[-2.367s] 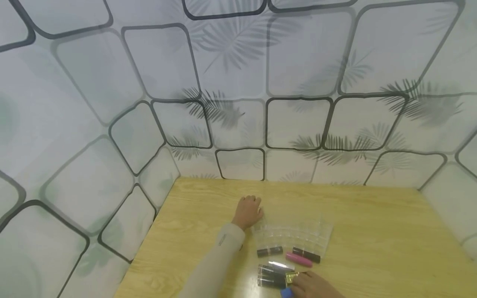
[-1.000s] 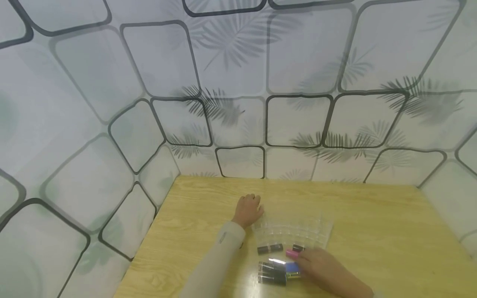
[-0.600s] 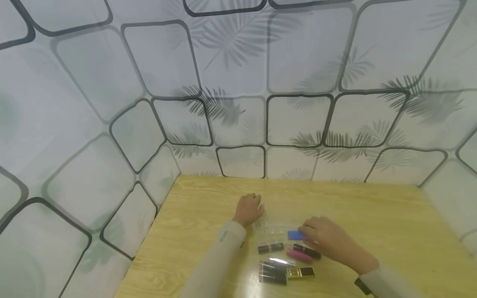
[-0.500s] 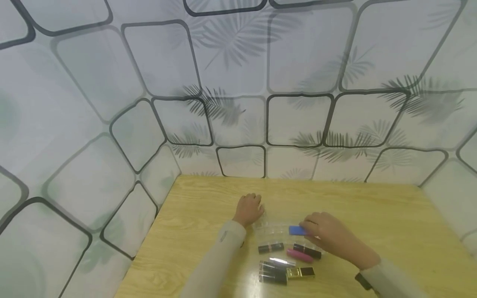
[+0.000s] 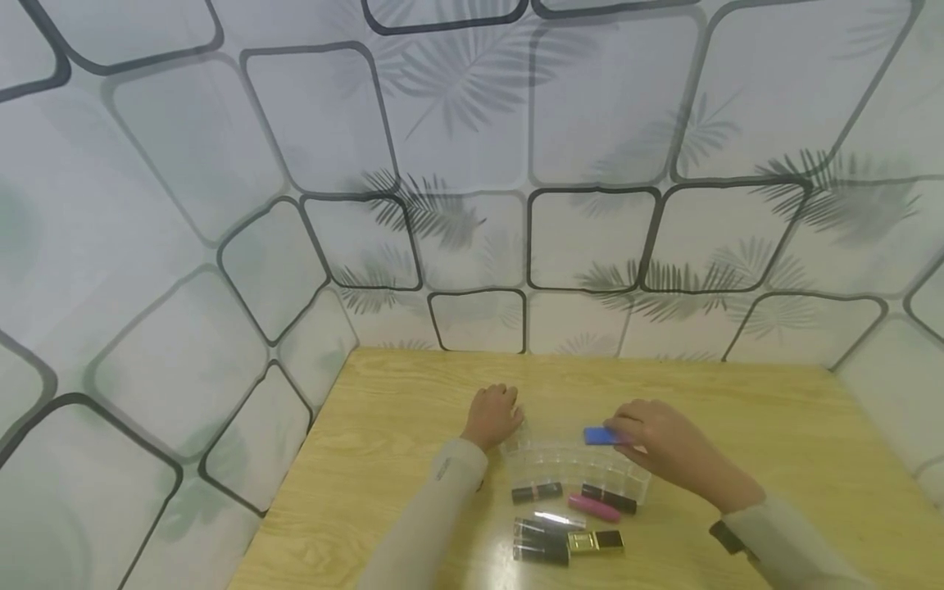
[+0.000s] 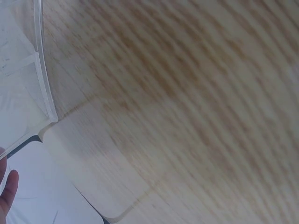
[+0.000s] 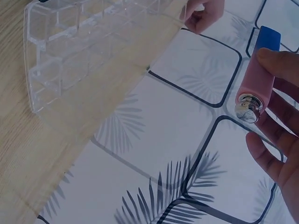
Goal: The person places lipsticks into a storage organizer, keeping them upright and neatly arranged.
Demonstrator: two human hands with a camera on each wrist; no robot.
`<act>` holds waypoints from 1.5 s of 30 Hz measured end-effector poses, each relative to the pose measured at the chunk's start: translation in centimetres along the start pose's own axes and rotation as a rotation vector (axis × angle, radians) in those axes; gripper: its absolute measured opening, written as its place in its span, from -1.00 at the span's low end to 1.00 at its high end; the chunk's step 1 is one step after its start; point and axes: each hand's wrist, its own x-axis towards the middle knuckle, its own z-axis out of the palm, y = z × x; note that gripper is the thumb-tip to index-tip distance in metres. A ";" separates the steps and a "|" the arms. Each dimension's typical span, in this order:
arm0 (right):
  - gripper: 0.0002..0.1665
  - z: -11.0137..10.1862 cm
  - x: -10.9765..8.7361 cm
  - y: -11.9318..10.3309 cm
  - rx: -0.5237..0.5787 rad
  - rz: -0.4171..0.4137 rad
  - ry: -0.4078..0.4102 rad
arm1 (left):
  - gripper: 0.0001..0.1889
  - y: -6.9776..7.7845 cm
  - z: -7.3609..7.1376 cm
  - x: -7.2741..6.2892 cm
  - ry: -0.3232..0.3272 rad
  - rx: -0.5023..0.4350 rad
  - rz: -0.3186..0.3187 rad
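My right hand (image 5: 659,438) pinches a blue-and-pink lipstick tube (image 7: 260,70) with a silvery end. In the head view the tube's blue part (image 5: 601,436) shows above the back of a clear compartmented lipstick organizer (image 5: 568,467). The right wrist view has the tube tilted, silver end low, off to one side of the organizer (image 7: 60,56). My left hand (image 5: 492,416) holds the organizer's far left corner, its fingers (image 7: 205,16) bent at the edge. In the left wrist view only some fingertips (image 6: 9,189) show beside the clear wall (image 6: 44,79).
In front of the organizer lie a dark tube (image 5: 537,492), another dark tube (image 5: 609,498) and a pink tube (image 5: 594,507). Nearer are a silvery tube (image 5: 559,519), black tubes with clear ends (image 5: 546,551) and a gold-and-black lipstick (image 5: 596,541). A patterned wall covering (image 5: 472,246) rises behind the wooden table (image 5: 767,459).
My right hand has picked up the blue-and-pink tube from the near group and carried it away from me, over the organizer to its back. The left hand stays put.
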 end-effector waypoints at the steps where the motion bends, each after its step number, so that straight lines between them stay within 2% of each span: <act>1: -0.62 -0.1 -0.1 0.2 -0.001 0.004 -0.005 | -0.84 0.0 0.0 0.0 -0.002 0.004 0.001; 10: -0.62 -0.2 -2.1 1.9 -0.021 0.099 -0.075 | -0.86 0.2 -0.2 -0.1 0.006 -0.003 0.003; 14: -0.61 0.1 -3.2 2.6 0.013 0.141 -0.112 | -0.86 0.2 -0.3 -0.1 0.003 -0.006 -0.001; 20: -0.65 0.1 -4.5 3.3 0.095 0.199 -0.126 | -0.86 0.1 -0.3 -0.1 -0.019 -0.001 -0.014; 27: -0.70 0.2 -5.5 3.7 0.132 0.283 -0.190 | -0.85 0.2 -0.3 0.0 -0.018 -0.008 -0.015; 37: -0.75 0.7 -5.8 3.3 0.154 0.271 -0.264 | -0.85 0.2 0.0 -0.1 -0.017 -0.005 -0.012; 45: -0.75 0.9 -5.9 3.5 0.172 0.265 -0.260 | -0.84 0.3 -0.3 0.1 -0.029 -0.002 -0.016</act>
